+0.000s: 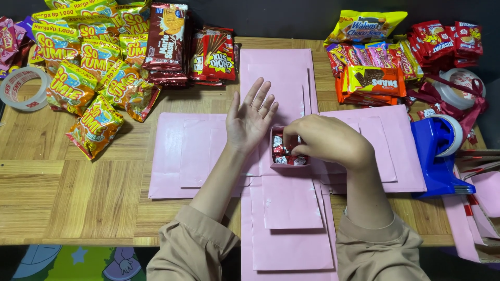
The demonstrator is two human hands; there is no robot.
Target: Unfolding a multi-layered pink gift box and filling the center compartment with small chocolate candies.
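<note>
A small pink paper box (274, 156) stands at the middle of a cross of flat pink paper panels (179, 156) on the wooden table. It holds several small red-and-white wrapped sweets (279, 151). My right hand (325, 140) reaches into the box from the right, fingers closed on the sweets. My left hand (251, 117) is held upright and open, palm facing right, against the box's left side.
Yellow snack bags (88, 73) and dark red biscuit packs (166, 41) are piled at the back left. More snack packs (375, 73) lie at the back right. A blue tape dispenser (437, 156) stands to the right. A tape roll (23, 88) lies far left.
</note>
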